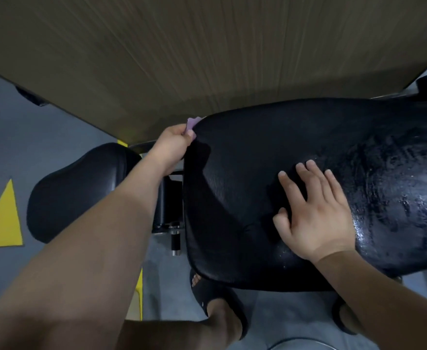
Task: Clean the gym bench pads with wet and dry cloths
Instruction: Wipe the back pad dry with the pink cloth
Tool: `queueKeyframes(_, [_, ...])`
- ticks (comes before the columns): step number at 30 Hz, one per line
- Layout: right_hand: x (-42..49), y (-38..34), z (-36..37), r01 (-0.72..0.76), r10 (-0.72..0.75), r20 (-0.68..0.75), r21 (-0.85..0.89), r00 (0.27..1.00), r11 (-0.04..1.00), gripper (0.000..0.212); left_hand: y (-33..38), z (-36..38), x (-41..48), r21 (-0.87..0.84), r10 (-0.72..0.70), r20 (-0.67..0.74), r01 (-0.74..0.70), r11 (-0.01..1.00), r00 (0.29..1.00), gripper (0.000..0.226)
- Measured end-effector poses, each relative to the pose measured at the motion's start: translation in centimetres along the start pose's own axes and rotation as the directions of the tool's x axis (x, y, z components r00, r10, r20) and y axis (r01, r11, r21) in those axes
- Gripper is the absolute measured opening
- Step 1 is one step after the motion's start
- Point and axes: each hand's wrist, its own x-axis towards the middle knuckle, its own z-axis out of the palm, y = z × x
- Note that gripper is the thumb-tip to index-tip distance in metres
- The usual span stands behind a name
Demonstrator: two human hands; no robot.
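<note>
My left hand (173,145) pinches the purple cloth (191,123) at the far left corner of the big pad (258,147) — to work the edge, I'd judge. My right hand (313,213) lies flat, fingers spread, holding nothing — bracing the pad, whose right half glistens wet.

A brown wood-grain wall panel (182,46) fills the top. The floor (18,127) is grey, with a yellow triangle (4,221) painted on it at left.
</note>
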Motion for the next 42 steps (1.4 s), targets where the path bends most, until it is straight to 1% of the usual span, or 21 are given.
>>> queueKeyframes(3, [0.1, 0.1, 0.0, 0.005, -0.005, 0.003, 0.008, 1.0, 1.0, 0.066, 2.6, 0.4, 1.0, 0.091, 0.038, 0.077, -0.045, 0.995, 0.996, 0.038])
queueKeyframes(6, [0.1, 0.2, 0.0, 0.004, -0.004, 0.001, 0.018, 1.0, 1.0, 0.066, 4.9, 1.3, 2.4, 0.299, 0.099, 0.184, -0.151, 0.942, 0.978, 0.039])
queueKeyframes(7, [0.1, 0.2, 0.0, 0.003, -0.003, 0.002, 0.023, 1.0, 1.0, 0.066, 5.6, 1.9, 2.7, 0.399, 0.129, 0.223, -0.211, 0.892, 0.966, 0.038])
queueKeyframes(9, [0.2, 0.2, 0.0, 0.002, -0.002, 0.006, 0.032, 1.0, 0.999, 0.066, 6.7, 3.4, 2.9, 0.589, 0.199, 0.29, -0.339, 0.734, 0.936, 0.039])
queueKeyframes(11, [0.2, 0.2, -0.1, 0.002, -0.002, 0.019, 0.033, 1.0, 0.999, 0.066, 7.4, 4.5, 2.8, 0.694, 0.216, 0.344, -0.403, 0.597, 0.914, 0.049])
queueKeyframes(12, [0.3, 0.2, -0.1, 0.0, -0.001, 0.025, 0.034, 1.0, 0.999, 0.066, 7.7, 4.6, 2.7, 0.708, 0.191, 0.365, -0.405, 0.579, 0.911, 0.054])
queueKeyframes(15, [0.3, 0.3, -0.1, -0.003, 0.001, 0.03, 0.041, 1.0, 0.999, 0.066, 8.4, 3.0, 3.5, 0.644, 0.133, 0.431, -0.408, 0.647, 0.892, 0.05])
queueKeyframes(18, [0.4, 0.3, -0.1, -0.001, 0.0, 0.021, 0.049, 1.0, 0.999, 0.066, 8.3, 1.7, 4.2, 0.638, 0.151, 0.488, -0.47, 0.61, 0.86, 0.051])
queueKeyframes(20, [0.4, 0.3, -0.1, 0.0, -0.001, 0.024, 0.049, 1.0, 0.999, 0.067, 8.3, 2.4, 5.1, 0.627, 0.142, 0.493, -0.464, 0.626, 0.858, 0.045])
queueKeyframes(22, [0.4, 0.4, -0.1, -0.002, 0.001, 0.03, 0.053, 1.0, 0.999, 0.068, 8.8, 3.6, 6.2, 0.641, 0.111, 0.48, -0.434, 0.633, 0.87, 0.029])
queueKeyframes(23, [0.5, 0.4, -0.1, -0.003, 0.002, 0.03, 0.058, 1.0, 0.998, 0.068, 9.4, 4.3, 6.5, 0.664, 0.085, 0.473, -0.418, 0.62, 0.877, 0.027])
queueKeyframes(25, [0.5, 0.4, 0.0, -0.004, 0.002, 0.028, 0.067, 1.0, 0.998, 0.069, 11.0, 6.5, 6.8, 0.68, 0.102, 0.475, -0.439, 0.587, 0.874, 0.033])
queueKeyframes(28, [0.4, 0.5, 0.2, 0.001, -0.003, 0.018, 0.069, 1.0, 0.998, 0.07, 13.5, 11.6, 6.5, 0.631, 0.171, 0.555, -0.546, 0.551, 0.814, 0.038])
queueKeyframes(30, [0.4, 0.5, 0.2, 0.004, -0.004, 0.003, 0.068, 1.0, 0.998, 0.07, 14.6, 14.8, 5.9, 0.605, 0.197, 0.584, -0.584, 0.542, 0.788, 0.035])
queueKeyframes(33, [0.5, 0.5, 0.1, 0.001, 0.0, -0.002, 0.072, 1.0, 0.997, 0.069, 13.8, 14.7, 5.5, 0.557, 0.252, 0.648, -0.673, 0.486, 0.719, 0.021])
queueKeyframes(34, [0.5, 0.5, 0.1, 0.0, 0.0, 0.005, 0.072, 1.0, 0.997, 0.069, 13.0, 13.4, 5.5, 0.54, 0.279, 0.657, -0.695, 0.475, 0.7, 0.033])
queueKeyframes(35, [0.5, 0.5, 0.1, -0.003, 0.002, 0.013, 0.073, 1.0, 0.997, 0.07, 12.1, 12.0, 5.4, 0.538, 0.286, 0.656, -0.698, 0.472, 0.699, 0.046])
queueKeyframes(37, [0.4, 0.5, 0.0, -0.008, 0.006, 0.026, 0.07, 1.0, 0.998, 0.07, 11.2, 10.1, 5.7, 0.608, 0.245, 0.592, -0.625, 0.49, 0.768, 0.055])
queueKeyframes(39, [0.4, 0.5, 0.0, -0.01, 0.008, 0.038, 0.069, 0.999, 0.998, 0.07, 11.5, 10.0, 6.2, 0.67, 0.185, 0.531, -0.543, 0.506, 0.827, 0.045])
queueKeyframes(40, [0.4, 0.5, 0.0, -0.011, 0.009, 0.04, 0.072, 0.999, 0.997, 0.07, 12.3, 10.5, 6.4, 0.672, 0.15, 0.528, -0.519, 0.529, 0.836, 0.04])
queueKeyframes(42, [0.4, 0.5, 0.0, -0.011, 0.008, 0.038, 0.079, 0.999, 0.997, 0.07, 14.1, 12.4, 6.3, 0.646, 0.085, 0.544, -0.482, 0.591, 0.835, 0.042])
